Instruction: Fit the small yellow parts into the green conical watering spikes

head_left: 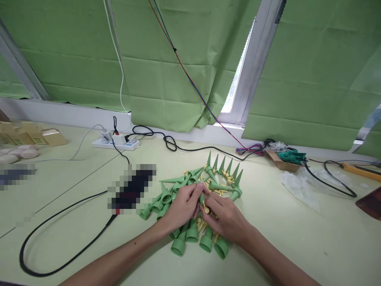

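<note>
Both of my hands meet over a pile of green plastic watering spikes on the table. The fingers of my left hand are closed round a green spike, most of which they hide. My right hand pinches a small yellow plastic valve against that spike; whether it sits inside the spike I cannot tell. Loose yellow valves lie among the green pieces under and behind my hands. Several spikes stand point up in a row behind, with yellow valves beside them.
Left of the pile lies a blurred dark device on a black cable. A white power strip stands by the wall. At the back right are a small cardboard box and clear plastic wrap. Cardboard pieces lie far left.
</note>
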`<state>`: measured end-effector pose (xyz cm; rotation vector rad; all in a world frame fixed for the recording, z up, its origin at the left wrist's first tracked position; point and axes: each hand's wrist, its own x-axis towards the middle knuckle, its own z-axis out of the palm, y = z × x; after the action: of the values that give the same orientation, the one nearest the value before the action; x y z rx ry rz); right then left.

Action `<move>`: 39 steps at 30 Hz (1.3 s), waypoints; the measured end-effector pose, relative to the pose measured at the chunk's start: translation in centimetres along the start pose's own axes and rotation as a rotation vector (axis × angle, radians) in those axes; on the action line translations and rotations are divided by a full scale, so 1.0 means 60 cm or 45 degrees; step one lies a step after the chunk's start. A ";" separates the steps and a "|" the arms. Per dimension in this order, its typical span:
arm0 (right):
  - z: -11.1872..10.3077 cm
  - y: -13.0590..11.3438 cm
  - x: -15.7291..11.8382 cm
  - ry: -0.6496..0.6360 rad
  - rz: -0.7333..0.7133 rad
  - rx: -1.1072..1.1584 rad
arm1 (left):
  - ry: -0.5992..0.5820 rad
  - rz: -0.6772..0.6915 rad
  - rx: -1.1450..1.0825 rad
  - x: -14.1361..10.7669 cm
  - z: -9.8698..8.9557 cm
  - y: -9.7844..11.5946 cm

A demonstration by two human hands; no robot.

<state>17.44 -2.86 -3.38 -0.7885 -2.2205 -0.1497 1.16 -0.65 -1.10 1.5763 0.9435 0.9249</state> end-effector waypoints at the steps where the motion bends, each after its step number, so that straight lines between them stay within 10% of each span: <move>1: 0.000 0.000 0.000 0.001 -0.002 -0.009 | 0.001 0.002 0.004 0.000 0.000 0.000; 39: 0.004 -0.002 0.004 -0.032 -0.015 0.003 | -0.011 0.006 0.010 0.002 -0.004 -0.005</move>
<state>17.08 -2.77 -3.38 -0.7799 -2.2490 -0.1437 0.95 -0.40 -1.32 1.5885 0.9382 0.9182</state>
